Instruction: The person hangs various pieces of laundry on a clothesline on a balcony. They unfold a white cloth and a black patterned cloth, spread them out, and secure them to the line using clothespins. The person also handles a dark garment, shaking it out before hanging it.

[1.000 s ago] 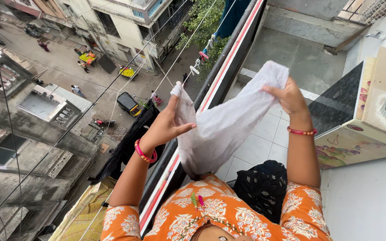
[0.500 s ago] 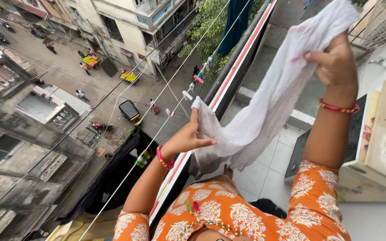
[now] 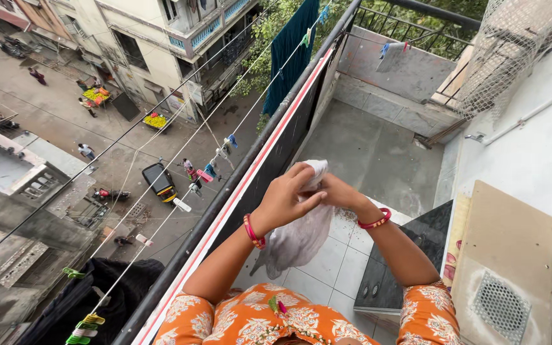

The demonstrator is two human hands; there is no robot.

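Note:
A thin white cloth [image 3: 300, 236] hangs bunched below my two hands, just inside the balcony railing [image 3: 237, 172]. My left hand [image 3: 287, 195] grips its upper end with the fingers curled over it. My right hand [image 3: 338, 190] meets the left at the same spot and pinches the cloth too. Both wrists wear red bangles. Clotheslines [image 3: 193, 185] with coloured pegs run outside the railing, to the left of my hands.
A teal cloth [image 3: 292, 48] hangs on the line farther along. Dark clothes [image 3: 91, 294] hang at lower left. A cabinet with a wooden board [image 3: 503, 255] stands at right. Tiled balcony floor [image 3: 340, 255] lies below. The street with a vehicle is far below.
My hands, spread wide with the cloth stretched between them, have come together in front of me. The cloth now hangs gathered below them.

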